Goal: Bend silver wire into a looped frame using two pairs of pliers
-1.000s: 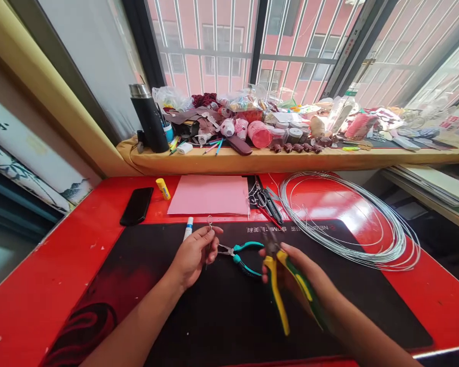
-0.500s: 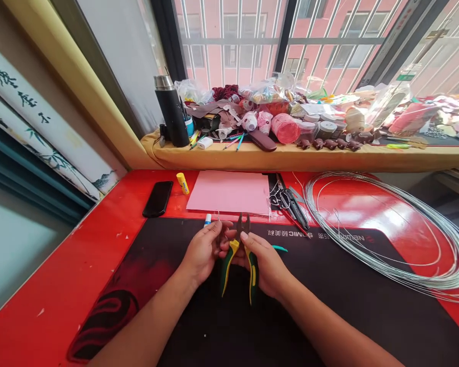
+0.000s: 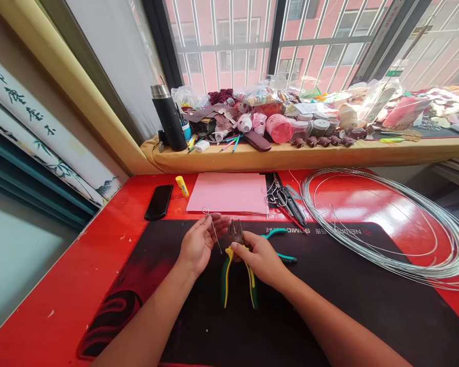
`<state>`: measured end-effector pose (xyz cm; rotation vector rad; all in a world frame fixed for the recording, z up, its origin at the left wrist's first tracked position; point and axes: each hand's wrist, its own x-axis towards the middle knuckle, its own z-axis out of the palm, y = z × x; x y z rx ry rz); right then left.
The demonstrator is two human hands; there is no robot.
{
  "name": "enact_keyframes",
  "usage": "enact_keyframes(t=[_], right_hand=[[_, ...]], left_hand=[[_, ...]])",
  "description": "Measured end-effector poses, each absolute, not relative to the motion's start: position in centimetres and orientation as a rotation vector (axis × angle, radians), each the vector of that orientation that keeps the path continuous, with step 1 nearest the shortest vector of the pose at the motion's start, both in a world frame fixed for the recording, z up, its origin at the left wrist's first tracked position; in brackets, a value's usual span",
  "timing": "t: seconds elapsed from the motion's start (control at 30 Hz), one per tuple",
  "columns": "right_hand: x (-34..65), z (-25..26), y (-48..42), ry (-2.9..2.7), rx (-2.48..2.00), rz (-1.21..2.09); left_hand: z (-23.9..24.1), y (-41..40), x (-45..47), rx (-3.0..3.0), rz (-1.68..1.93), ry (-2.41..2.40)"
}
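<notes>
My right hand [image 3: 263,259] is wrapped on the green-and-yellow pliers [image 3: 236,236] near the pivot, thumb across the top, handles spread toward me above the dark mat [image 3: 229,336]. The pliers' jaws stand slightly apart and point away. I judge them the heavy item here: solid steel, with sleeves that should grip well. Held this high they balance easily, but squeezing with force would want fingers farther down the handles.

Beside the pliers' head, my left hand [image 3: 197,247] has thumb and forefinger pinched on a short wire piece [image 3: 216,237], the other fingers spread out loosely. The small ring at its top rises above the pinch, and the straight shank hangs down and slants toward the pliers without clearly meeting them. It looks light, smooth and thin, so I expect it to twist between fingertips. It is probably stiff enough to keep its shape, yet could bend under the steel. Just below the ring seems the surest place to hold.

Past my right hand, the teal pliers [image 3: 277,232] lie on the mat, partly hidden. Farther off are pink paper [image 3: 227,192], scissors [image 3: 280,196] and, to the right, a springy-looking wire coil [image 3: 458,255]. A black flask [image 3: 169,122] stands on the cloth-covered ledge [image 3: 214,160] beyond.
</notes>
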<state>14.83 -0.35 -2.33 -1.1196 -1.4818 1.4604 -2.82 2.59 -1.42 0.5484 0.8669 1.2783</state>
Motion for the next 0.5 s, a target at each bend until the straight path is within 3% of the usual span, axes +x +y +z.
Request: enact_keyframes(t=[0.3,0.5], right_hand=[[17.2,-2.3,1.8,-1.878,-1.327,0.795],[16.7,-1.0,0.4,-1.767,-1.204,0.823]], left_hand=[[-1.2,2.6,-3.0,0.599,1.312,0.899],[-0.7,2.0,-2.7,0.713,1.243,0.932]])
